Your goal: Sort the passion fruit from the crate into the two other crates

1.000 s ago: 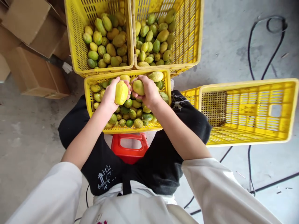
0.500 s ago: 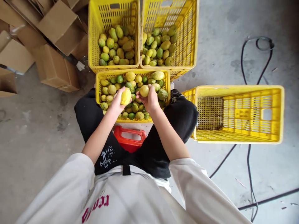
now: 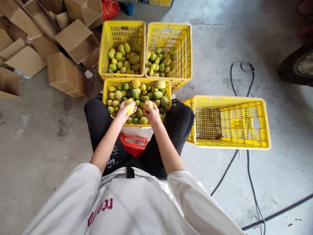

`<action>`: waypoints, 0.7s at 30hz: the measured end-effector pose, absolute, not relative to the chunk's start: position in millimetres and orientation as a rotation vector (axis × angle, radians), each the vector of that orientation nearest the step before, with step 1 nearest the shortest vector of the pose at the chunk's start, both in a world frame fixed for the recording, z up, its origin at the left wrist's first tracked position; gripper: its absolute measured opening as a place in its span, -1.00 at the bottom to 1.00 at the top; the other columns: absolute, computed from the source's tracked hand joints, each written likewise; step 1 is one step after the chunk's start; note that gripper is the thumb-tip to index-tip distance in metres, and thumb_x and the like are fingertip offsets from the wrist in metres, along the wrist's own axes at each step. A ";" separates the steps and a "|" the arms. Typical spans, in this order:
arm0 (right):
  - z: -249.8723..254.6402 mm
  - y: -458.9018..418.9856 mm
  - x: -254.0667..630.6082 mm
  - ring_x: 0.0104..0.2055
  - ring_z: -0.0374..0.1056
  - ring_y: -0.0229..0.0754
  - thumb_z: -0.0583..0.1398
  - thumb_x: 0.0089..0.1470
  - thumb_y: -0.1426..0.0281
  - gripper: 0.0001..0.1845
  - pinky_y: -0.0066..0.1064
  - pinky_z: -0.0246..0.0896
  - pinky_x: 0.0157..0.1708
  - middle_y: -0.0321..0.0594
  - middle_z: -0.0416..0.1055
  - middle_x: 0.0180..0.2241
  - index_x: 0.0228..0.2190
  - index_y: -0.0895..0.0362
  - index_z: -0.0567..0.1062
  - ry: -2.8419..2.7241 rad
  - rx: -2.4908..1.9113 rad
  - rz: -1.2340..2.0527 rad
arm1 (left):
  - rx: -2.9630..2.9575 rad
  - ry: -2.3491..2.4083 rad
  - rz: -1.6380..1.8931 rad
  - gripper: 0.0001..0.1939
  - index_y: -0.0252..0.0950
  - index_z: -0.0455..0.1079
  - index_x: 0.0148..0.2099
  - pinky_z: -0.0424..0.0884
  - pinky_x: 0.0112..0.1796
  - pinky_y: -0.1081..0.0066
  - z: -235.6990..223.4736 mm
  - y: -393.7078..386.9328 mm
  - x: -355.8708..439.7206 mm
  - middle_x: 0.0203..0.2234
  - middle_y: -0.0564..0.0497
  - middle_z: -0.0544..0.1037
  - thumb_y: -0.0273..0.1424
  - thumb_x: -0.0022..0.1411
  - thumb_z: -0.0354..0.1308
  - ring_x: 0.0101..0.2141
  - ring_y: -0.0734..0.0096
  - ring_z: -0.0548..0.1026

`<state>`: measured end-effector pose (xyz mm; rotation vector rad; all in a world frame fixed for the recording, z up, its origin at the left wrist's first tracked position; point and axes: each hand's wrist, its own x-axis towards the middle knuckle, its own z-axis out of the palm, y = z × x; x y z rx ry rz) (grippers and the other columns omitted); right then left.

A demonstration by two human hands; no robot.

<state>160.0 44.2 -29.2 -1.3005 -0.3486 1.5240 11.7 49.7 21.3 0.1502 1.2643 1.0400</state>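
Note:
My left hand [image 3: 124, 112] is closed around a bright yellow lemon [image 3: 131, 108], which shows past the fingertips. Close beside it, my right hand [image 3: 153, 115] grips another yellow lemon [image 3: 148, 105], partly covered by thumb and fingers. Both hands are above the near side of a yellow plastic crate [image 3: 105, 101] between my knees. Many green and yellow lemons [image 3: 135, 84] of different sizes fill this crate; my hands hide some of them.
Behind are two taller yellow crates, left [image 3: 124, 36] and right [image 3: 184, 49], holding more lemons. Another yellow crate [image 3: 244, 122] is at my right, its mesh bottom visible. Cardboard boxes [image 3: 64, 70], a red plastic thing [image 3: 134, 150], black cable [image 3: 251, 187] and a wheel [image 3: 303, 67] surround me.
The view has widened, bringing a wheel into sight at the right. My right hand has turned with its lemon, so fingers cover more of it. Both hands keep hold of their lemons.

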 end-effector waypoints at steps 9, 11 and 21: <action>-44.9 39.8 152.2 -0.54 0.35 -0.18 0.10 0.40 -0.08 -0.52 -0.50 0.03 -0.73 -0.24 0.38 -0.53 -0.36 0.04 0.34 -0.094 -1.343 1.634 | 0.000 1.401 0.996 -0.70 -0.26 0.49 -0.16 0.48 -0.45 0.55 -3.0 54.6 19.6 -0.44 0.00 0.55 -0.17 0.58 0.15 -0.44 0.44 0.56; -46.0 38.3 149.4 -0.51 0.36 -0.19 0.16 0.37 0.00 -0.60 -0.50 0.09 -0.70 -0.25 0.42 -0.49 -0.33 0.04 0.37 -0.134 -1.337 1.591 | 0.022 1.436 0.947 -0.69 -0.27 0.50 -0.11 0.48 -0.48 0.52 -8.4 51.5 22.3 -0.46 -0.01 0.55 -0.19 0.61 0.07 -0.49 0.43 0.57; -38.6 24.8 144.8 -0.50 0.38 -0.34 0.46 0.03 0.24 -0.53 -0.55 0.33 -0.49 -0.49 0.49 -0.41 -0.15 -0.04 0.33 -0.334 -1.220 1.509 | 0.121 1.507 0.916 -0.84 -0.27 0.48 -0.18 0.40 -0.51 0.55 -13.8 26.0 14.0 -0.48 0.08 0.55 -0.38 0.40 0.41 -0.56 0.50 0.52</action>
